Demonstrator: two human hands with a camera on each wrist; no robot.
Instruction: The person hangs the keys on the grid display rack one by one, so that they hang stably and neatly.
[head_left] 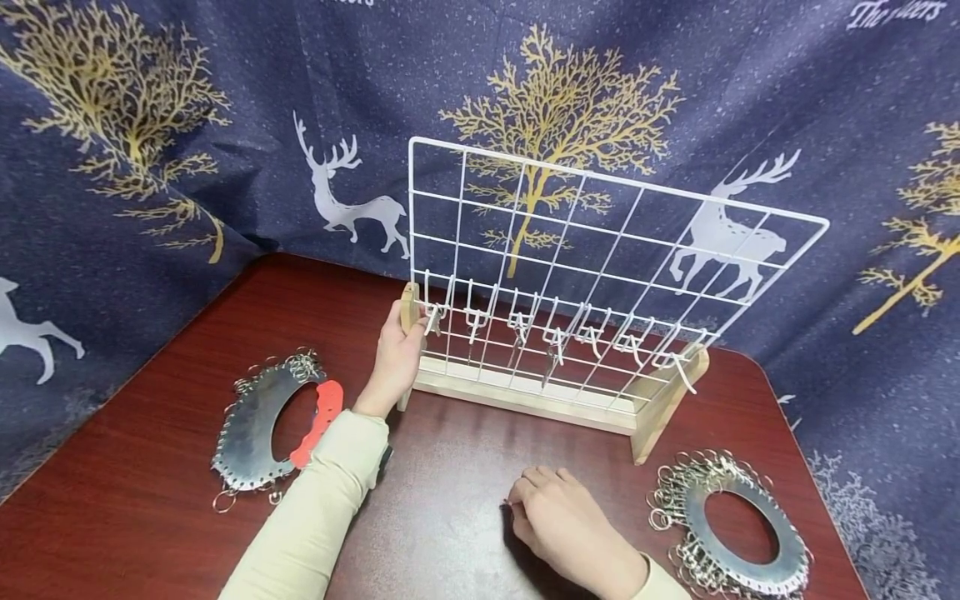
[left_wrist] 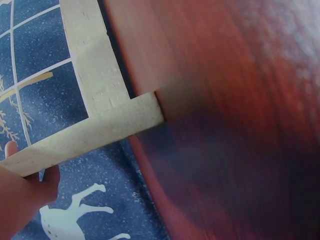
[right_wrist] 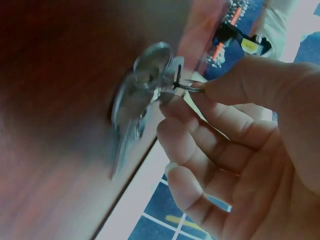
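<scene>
A white wire grid rack on a wooden stand (head_left: pixel 525 399) is upright on the table, with a row of white hooks across it. Small metal keys (head_left: pixel 554 352) hang from some hooks. My left hand (head_left: pixel 397 354) grips the stand's left wooden end piece (left_wrist: pixel 95 134). Low over the table in front of the rack is my right hand (head_left: pixel 562 521). Between its thumb and forefinger it pinches a bunch of keys (right_wrist: pixel 132 102) by a thin metal ring. The head view hides these keys behind the hand.
On the left lies a curved metal plate (head_left: pixel 251 433) edged with rings, with a red strip (head_left: pixel 325 417) along one side. An oval metal plate (head_left: pixel 697 508) crowded with rings lies at the right. A dark patterned cloth (head_left: pixel 255 167) hangs behind the table.
</scene>
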